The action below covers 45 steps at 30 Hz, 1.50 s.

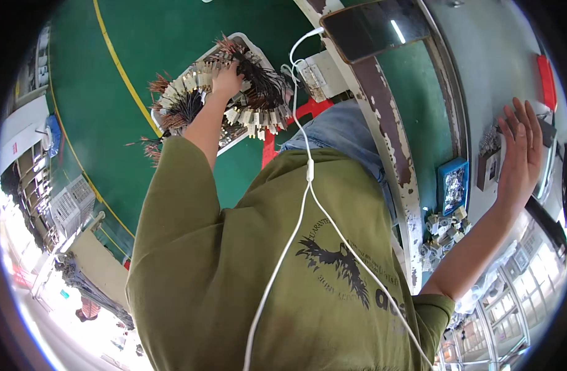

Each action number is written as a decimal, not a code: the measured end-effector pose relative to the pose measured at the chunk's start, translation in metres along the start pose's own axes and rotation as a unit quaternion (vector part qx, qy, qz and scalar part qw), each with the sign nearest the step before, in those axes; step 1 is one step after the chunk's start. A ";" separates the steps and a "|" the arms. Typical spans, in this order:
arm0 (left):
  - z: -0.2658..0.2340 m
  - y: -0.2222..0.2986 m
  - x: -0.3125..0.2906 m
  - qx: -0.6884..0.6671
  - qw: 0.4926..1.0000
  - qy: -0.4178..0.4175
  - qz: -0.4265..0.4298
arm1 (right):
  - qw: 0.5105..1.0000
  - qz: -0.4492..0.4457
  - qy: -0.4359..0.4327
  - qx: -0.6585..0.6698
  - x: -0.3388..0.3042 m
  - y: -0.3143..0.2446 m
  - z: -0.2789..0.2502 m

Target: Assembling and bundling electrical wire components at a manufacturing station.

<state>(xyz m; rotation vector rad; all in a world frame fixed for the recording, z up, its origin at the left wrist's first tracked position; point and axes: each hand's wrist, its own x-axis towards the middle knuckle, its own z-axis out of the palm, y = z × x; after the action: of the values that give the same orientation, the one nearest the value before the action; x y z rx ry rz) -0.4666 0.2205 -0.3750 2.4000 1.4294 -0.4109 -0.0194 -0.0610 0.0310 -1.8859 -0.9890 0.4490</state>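
Observation:
My left hand point(226, 81) reaches down into a pile of wired connectors point(259, 115) in a pale tray point(251, 44). Cream block-shaped housings lie there in rows, with black wires and bare copper-coloured ends. The fingertips touch the pile and are partly hidden among the pieces, so I cannot tell whether they grip one. Off to the right, my right hand point(521, 145) is raised over the grey worktop, fingers stretched out and nothing in them. Close to it are a small brown box-like piece point(489, 168) and a dark flat device point(546, 133).
A blue bin of small metal parts point(453, 185) stands beside loose pale connectors point(444, 229) on the right. A dark screen point(376, 29) is at the top, by the worn bench edge point(388, 123). The white cable point(299, 123) hangs across my front. A red box point(546, 82) sits far right.

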 end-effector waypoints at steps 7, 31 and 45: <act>-0.030 0.033 -0.043 -0.215 0.975 -0.002 0.059 | 0.997 -0.054 0.006 0.061 -0.040 -0.002 -0.027; -0.434 0.301 -0.067 -0.217 0.758 0.374 0.488 | 0.885 -0.180 0.239 -0.357 0.045 -0.080 -0.052; -0.316 0.225 0.070 -0.198 0.879 0.308 0.305 | 0.766 -0.375 0.176 -0.492 0.329 -0.145 -0.091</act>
<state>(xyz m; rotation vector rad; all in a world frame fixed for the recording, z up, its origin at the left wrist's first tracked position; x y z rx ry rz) -0.2095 0.3041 -0.0879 2.5312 0.7301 0.7839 0.1754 0.1829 0.2321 -2.0395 -1.7697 -1.0745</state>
